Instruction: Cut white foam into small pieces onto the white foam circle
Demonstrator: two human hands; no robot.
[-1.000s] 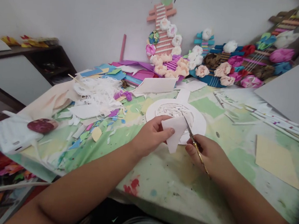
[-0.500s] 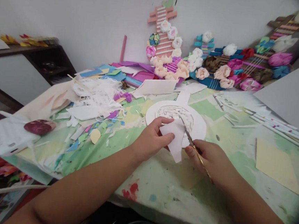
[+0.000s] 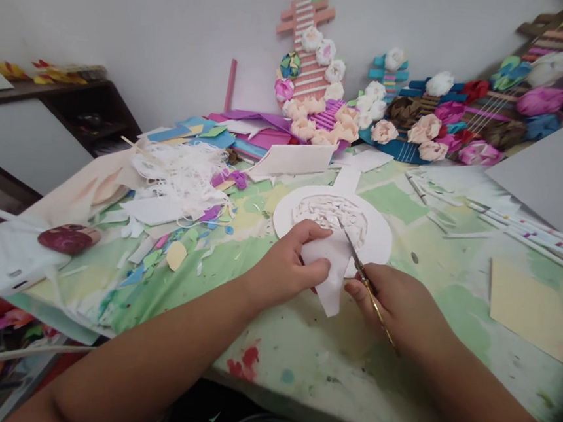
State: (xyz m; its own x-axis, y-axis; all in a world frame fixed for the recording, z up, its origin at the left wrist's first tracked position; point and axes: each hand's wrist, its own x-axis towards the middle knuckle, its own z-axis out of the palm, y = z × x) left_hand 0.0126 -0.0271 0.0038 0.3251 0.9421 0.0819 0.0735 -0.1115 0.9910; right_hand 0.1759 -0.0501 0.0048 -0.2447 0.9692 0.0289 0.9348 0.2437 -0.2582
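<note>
My left hand [image 3: 289, 264] pinches a piece of white foam sheet [image 3: 331, 274] between thumb and fingers, just above the table's near middle. My right hand [image 3: 401, 307] grips small gold-handled scissors [image 3: 361, 270]; their blades reach up into the sheet's right edge. Right behind the sheet lies a white round plate [image 3: 380, 236] heaped with white cut strips.
Paper scraps and white shreds [image 3: 181, 173] litter the left of the green-stained table. Coloured sheets [image 3: 248, 139] and paper-flower crafts [image 3: 321, 96] stand along the back wall. A tan sheet [image 3: 529, 305] lies at right, white sticks [image 3: 517, 225] behind it.
My left hand has turned the white piece downward, so its point now hangs lower. The scissors stay at its right edge.
</note>
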